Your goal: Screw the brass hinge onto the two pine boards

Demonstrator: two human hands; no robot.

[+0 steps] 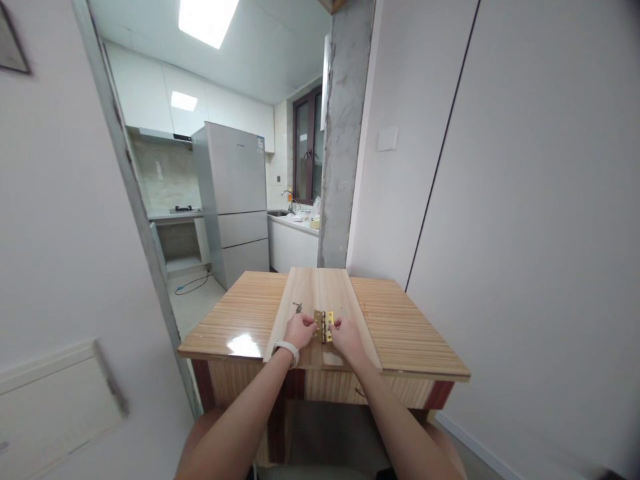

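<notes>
A brass-coloured butt hinge point(323, 325) is spread over the seam between two pale wooden boards point(305, 287). My left hand point(300, 330), with a white band on its wrist, pinches the hinge's left leaf. On the other side my right hand point(347, 337) has its fingers closed on the right leaf. Several small screws point(298, 307) lie in a little heap on the left board, just beyond my left hand. A thin small piece point(343, 311), too small to name, is on the right board beyond my right hand.
The boards rest on a wood-grain table point(410, 327) with a drawer point(370, 387) at its front. Past the table stand a grey fridge point(240, 173) and a sink counter point(295, 240). White walls point(525, 200) rise close on both sides. A cable point(193, 288) lies on the floor.
</notes>
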